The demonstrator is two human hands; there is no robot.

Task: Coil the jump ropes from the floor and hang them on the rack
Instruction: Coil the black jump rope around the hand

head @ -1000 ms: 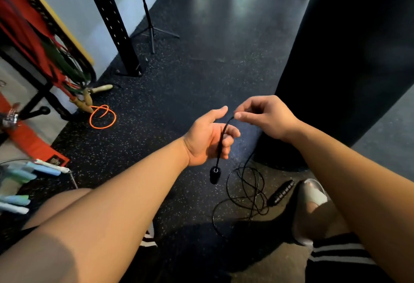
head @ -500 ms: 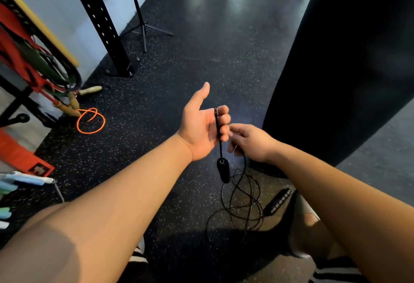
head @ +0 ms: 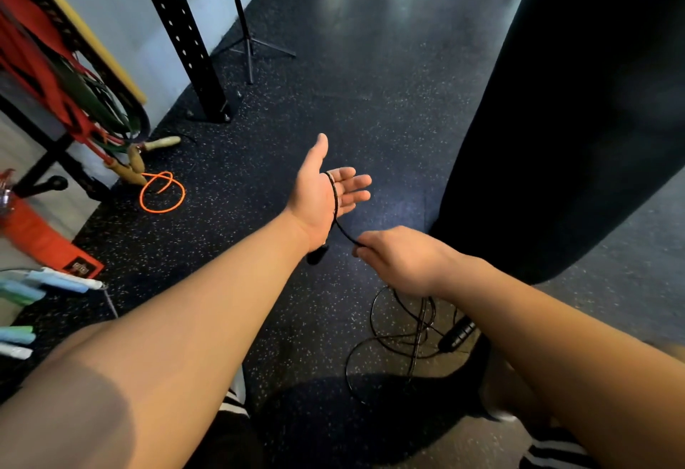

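I see the left hand (head: 326, 194) held palm up, fingers straight and spread, with the black jump rope (head: 335, 205) draped across the palm and one handle (head: 317, 256) hanging below the wrist. The right hand (head: 402, 261), seen from behind, seems to pinch the rope nearby. The rest lies tangled on the floor (head: 370, 116).

Speckled matt rubber floor (head: 370, 105); wooden handles (head: 163, 142).

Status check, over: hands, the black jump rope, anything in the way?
Left hand open, black jump rope draped across the palm. Right hand pinching the rope. Remainder tangled on floor. Nothing blocking; orange rope lies by rack.
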